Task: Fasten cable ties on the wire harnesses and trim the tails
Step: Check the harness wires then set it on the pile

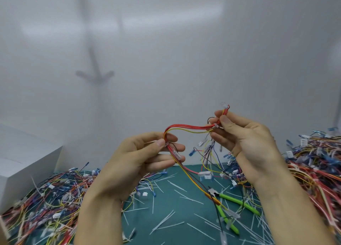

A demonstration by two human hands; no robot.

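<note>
A wire harness (186, 128) of red and yellow wires arcs in the air between my two hands, above the green mat (177, 200). My left hand (145, 156) pinches it at its left bend, thumb against fingers, where a small white cable tie sits. My right hand (239, 134) grips the other end between thumb and fingers, near a second white tie (215, 126). Loose branches with white and blue connectors (204, 174) hang down from the harness. Green-handled cutters (232, 201) lie on the mat below my right hand.
Heaps of coloured wire harnesses fill the left (46, 198) and right (317, 163) sides of the mat. Several trimmed white tie tails (166, 220) are scattered across the middle. A white box (22, 163) stands at the left. A white wall rises behind.
</note>
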